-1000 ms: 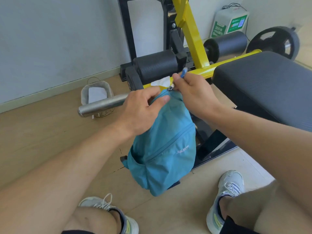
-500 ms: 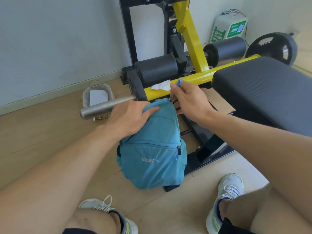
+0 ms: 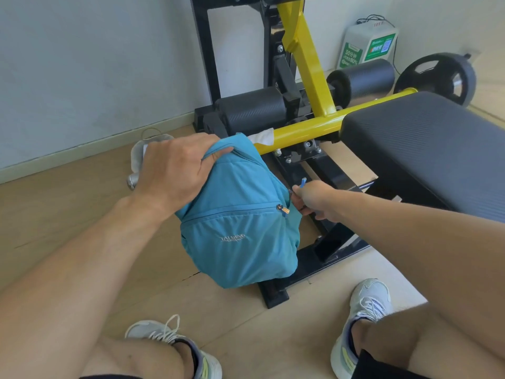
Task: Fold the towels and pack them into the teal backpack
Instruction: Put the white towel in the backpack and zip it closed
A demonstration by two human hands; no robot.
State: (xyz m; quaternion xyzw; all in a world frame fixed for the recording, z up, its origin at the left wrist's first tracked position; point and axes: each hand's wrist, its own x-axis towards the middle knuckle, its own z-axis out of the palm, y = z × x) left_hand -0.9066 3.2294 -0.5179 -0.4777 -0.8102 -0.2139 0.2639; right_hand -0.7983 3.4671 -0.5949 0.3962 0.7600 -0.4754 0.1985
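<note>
A black-and-yellow gym machine (image 3: 308,86) fills the frame from 12 to 3 o'clock. At centre, the teal backpack (image 3: 240,231) stands on the wooden floor (image 3: 68,203), the left hand (image 3: 177,170) gripping its top at 10 o'clock, the right hand (image 3: 317,199) pinching a blue zipper pull (image 3: 302,183) at its 3 o'clock side.

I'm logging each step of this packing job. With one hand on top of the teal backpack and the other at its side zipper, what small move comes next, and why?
Probably draw the blue zipper pull further down the teal backpack. The right hand pinches it partway down the side while the left hand grips the top to brace it.
</note>
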